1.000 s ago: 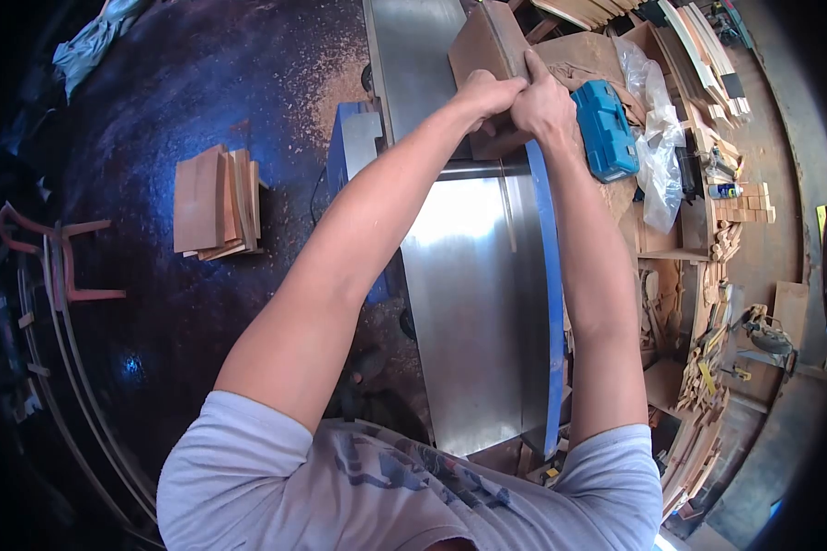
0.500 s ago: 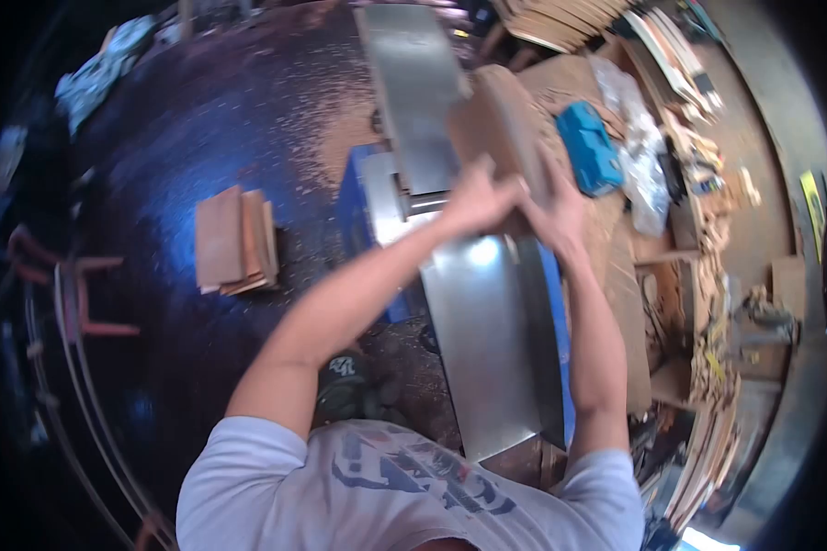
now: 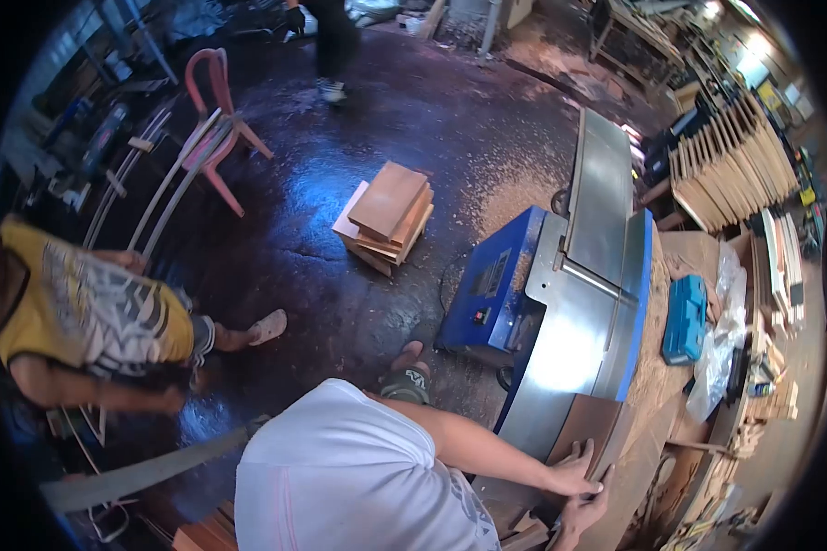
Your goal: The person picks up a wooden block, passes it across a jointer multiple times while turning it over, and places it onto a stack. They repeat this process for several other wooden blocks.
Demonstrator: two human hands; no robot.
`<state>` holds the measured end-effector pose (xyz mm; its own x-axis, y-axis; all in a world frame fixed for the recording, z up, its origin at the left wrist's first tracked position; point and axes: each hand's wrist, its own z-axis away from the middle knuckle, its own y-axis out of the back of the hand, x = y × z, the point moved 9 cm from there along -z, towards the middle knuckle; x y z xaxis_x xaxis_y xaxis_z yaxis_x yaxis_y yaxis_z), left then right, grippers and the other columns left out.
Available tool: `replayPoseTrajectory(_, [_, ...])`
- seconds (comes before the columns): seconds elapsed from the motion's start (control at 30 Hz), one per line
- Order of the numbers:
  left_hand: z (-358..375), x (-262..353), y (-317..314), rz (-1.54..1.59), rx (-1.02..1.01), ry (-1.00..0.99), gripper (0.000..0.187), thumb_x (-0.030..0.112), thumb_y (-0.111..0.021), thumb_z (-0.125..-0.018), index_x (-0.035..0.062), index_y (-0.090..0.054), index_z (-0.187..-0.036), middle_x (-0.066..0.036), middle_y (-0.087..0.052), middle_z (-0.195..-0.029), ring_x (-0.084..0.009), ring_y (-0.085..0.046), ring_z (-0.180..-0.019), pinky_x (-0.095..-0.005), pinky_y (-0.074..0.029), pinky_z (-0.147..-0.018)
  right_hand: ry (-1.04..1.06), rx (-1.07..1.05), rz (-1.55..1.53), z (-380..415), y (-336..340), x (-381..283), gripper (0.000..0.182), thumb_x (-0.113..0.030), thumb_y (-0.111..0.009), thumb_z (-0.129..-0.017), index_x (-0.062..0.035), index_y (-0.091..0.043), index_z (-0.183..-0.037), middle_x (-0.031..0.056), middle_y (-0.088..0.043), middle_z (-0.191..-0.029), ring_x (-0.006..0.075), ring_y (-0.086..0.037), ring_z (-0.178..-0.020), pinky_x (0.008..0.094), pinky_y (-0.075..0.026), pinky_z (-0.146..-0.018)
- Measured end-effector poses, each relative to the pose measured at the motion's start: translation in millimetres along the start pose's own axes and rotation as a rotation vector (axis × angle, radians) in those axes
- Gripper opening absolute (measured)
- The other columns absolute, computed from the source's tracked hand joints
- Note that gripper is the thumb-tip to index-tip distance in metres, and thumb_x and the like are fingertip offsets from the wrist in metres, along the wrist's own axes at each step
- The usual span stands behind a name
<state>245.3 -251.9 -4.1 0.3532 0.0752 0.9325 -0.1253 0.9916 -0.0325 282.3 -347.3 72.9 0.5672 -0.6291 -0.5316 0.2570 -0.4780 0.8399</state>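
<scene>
A brown wooden board [image 3: 586, 424] lies at the near end of the metal bed of a jointer [image 3: 560, 344], alongside its fence. My left hand [image 3: 572, 473] grips the board near its close end, fingers bent over its face. Just below, my right hand [image 3: 583, 516] holds the same end, one finger stretched up beside the left hand. Part of the right palm is hidden. The jointer's blue body [image 3: 496, 275] carries a switch panel on its left side.
Stacked boards [image 3: 390, 200] stand on the dark floor. A person in a yellow top [image 3: 110, 312] is at left, another person's leg [image 3: 333, 46] at the back. A pink chair [image 3: 216, 138], a teal case [image 3: 685, 320] and a row of wooden panels [image 3: 735, 165] surround the machine.
Both hands and the board have moved from the cutter area back to the near end of the bed. The view has swung left, bringing people and the chair into sight.
</scene>
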Motion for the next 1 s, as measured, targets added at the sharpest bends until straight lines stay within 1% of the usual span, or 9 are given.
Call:
replayPoseTrajectory(0.13, [-10.1, -1.9, 3.3, 0.033, 0.057, 0.014, 0.121, 0.059, -0.064, -0.094, -0.0135, 0.008, -0.158, -0.049, -0.004, -0.160, -0.0562, -0.011, -0.153, -0.0484, -0.020, -0.127, -0.036, -0.002, 0.046, -5.6, -3.5, -4.6, 0.078, -0.010, -0.073, -0.081, 0.0035, -0.046, -0.153, 0.0261, -0.058, -0.145, 0.0366, -0.058, -0.134, 0.0432, -0.044, -0.113])
replayPoseTrajectory(0.3, [-47.9, -14.5, 31.7, -0.049, 0.320, -0.096, 0.113, 0.041, -0.070, -0.090, -0.0088, 0.004, -0.160, -0.050, -0.019, -0.155, -0.0618, -0.027, -0.146, -0.0554, -0.030, -0.123, 0.014, 0.001, 0.081, -43.8, -15.6, -21.1, 0.077, -0.019, -0.074, -0.085, 0.0012, -0.046, -0.154, 0.0246, -0.058, -0.146, 0.0368, -0.058, -0.134, 0.0441, -0.045, -0.113])
replayPoseTrajectory(0.33, [-57.1, -19.0, 37.1, -0.113, 0.412, -0.183, 0.114, 0.043, -0.070, -0.089, -0.0081, 0.002, -0.161, -0.049, -0.019, -0.157, -0.0614, -0.027, -0.146, -0.0578, -0.029, -0.122, 0.004, -0.003, -0.021, -52.7, -19.1, -26.5, 0.076, -0.023, -0.073, -0.086, 0.0002, -0.046, -0.154, 0.0239, -0.058, -0.146, 0.0361, -0.058, -0.135, 0.0446, -0.045, -0.112])
replayPoseTrajectory(0.37, [-37.5, 5.8, 57.8, -0.132, 0.294, -0.032, 0.109, 0.051, -0.063, -0.096, -0.0127, -0.002, -0.160, -0.042, -0.016, -0.163, -0.0536, -0.013, -0.155, -0.0531, -0.012, -0.129, 0.050, -0.004, -0.053, -62.2, -19.6, -40.3, 0.076, -0.024, -0.073, -0.086, -0.0003, -0.047, -0.154, 0.0237, -0.058, -0.147, 0.0354, -0.058, -0.135, 0.0452, -0.046, -0.112])
replayPoseTrajectory(0.4, [-42.8, 7.3, 68.2, -0.101, 0.306, -0.033, 0.112, 0.052, -0.066, -0.094, -0.0116, -0.003, -0.161, -0.040, -0.013, -0.164, -0.0514, -0.012, -0.156, -0.0523, -0.014, -0.128, 0.079, 0.004, -0.030, -73.6, -20.9, -46.9, 0.078, -0.021, -0.074, -0.084, -0.0026, -0.047, -0.154, 0.0234, -0.058, -0.147, 0.0353, -0.058, -0.135, 0.0440, -0.046, -0.112])
replayPoseTrajectory(0.47, [-57.2, 13.0, 89.3, -0.070, 0.385, -0.102, 0.117, 0.043, -0.078, -0.088, -0.0112, -0.005, -0.161, -0.038, -0.044, -0.151, -0.0457, -0.052, -0.138, -0.0453, -0.046, -0.113, -0.044, -0.027, 0.122, -95.5, -26.6, -38.7, 0.082, -0.016, -0.074, -0.078, -0.0151, -0.049, -0.156, 0.0226, -0.063, -0.139, 0.0390, -0.063, -0.127, 0.0426, -0.051, -0.105])
replayPoseTrajectory(0.5, [-72.3, 5.2, 94.3, -0.077, 0.463, -0.179, 0.118, 0.041, -0.081, -0.086, -0.0129, -0.006, -0.160, -0.037, -0.055, -0.141, -0.0427, -0.063, -0.125, -0.0437, -0.054, -0.104, 0.069, 0.052, 0.223, -103.2, -31.7, -32.8, 0.097, -0.009, -0.076, -0.069, -0.0235, -0.043, -0.160, 0.0193, -0.064, -0.109, 0.0431, -0.065, -0.094, 0.0487, -0.055, -0.083])
replayPoseTrajectory(0.67, [-88.1, 38.0, 152.5, -0.139, 0.406, -0.152, 0.123, 0.048, -0.084, -0.083, -0.0209, -0.012, -0.155, -0.040, -0.059, -0.133, -0.0432, -0.063, -0.126, -0.0424, -0.052, -0.104, 0.079, 0.109, 0.364, -155.2, -48.0, -50.6, 0.087, -0.013, -0.075, -0.073, -0.0235, -0.049, -0.155, 0.0147, -0.064, -0.100, 0.0370, -0.068, -0.083, 0.0484, -0.056, -0.072])
replayPoseTrajectory(1.0, [-138.5, 48.2, 217.2, -0.013, 0.452, -0.211, 0.119, 0.046, -0.084, -0.083, -0.0161, -0.016, -0.157, -0.037, -0.054, -0.143, -0.0380, -0.056, -0.136, -0.0394, -0.046, -0.113, 0.110, 0.096, 0.407, -229.2, -73.7, -72.8, 0.084, -0.017, -0.075, -0.075, -0.0206, -0.048, -0.155, 0.0194, -0.066, -0.100, 0.0413, -0.069, -0.087, 0.0520, -0.057, -0.076])
